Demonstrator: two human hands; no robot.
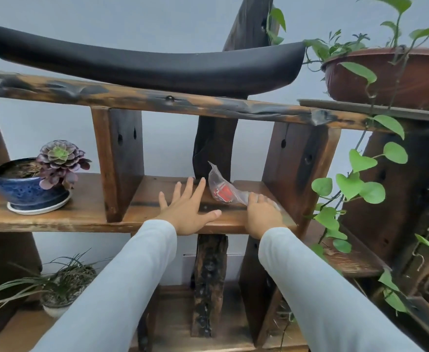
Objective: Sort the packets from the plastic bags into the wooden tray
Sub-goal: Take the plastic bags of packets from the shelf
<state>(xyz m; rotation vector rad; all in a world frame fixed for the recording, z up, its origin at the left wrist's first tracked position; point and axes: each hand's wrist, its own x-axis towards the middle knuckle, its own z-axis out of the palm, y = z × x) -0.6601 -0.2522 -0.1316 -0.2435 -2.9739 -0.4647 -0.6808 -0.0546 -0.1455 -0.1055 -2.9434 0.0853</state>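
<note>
A clear plastic bag point(221, 185) with red packets point(224, 193) inside lies on the middle wooden shelf point(157, 196), in the compartment between two upright boards. My right hand point(261, 214) rests on the bag's right end, fingers curled over the plastic. My left hand point(186, 208) lies flat on the shelf just left of the bag, fingers spread, holding nothing. A long curved black tray point(142, 64) sits on the top shelf above. Both arms wear light grey sleeves.
A succulent in a blue pot point(28, 189) stands on the shelf at the left. A brown pot point(391, 74) with trailing green vines point(360, 184) hangs down on the right. A grassy plant point(58, 283) sits on the lower shelf. Dark wooden uprights point(118, 163) bound the compartment.
</note>
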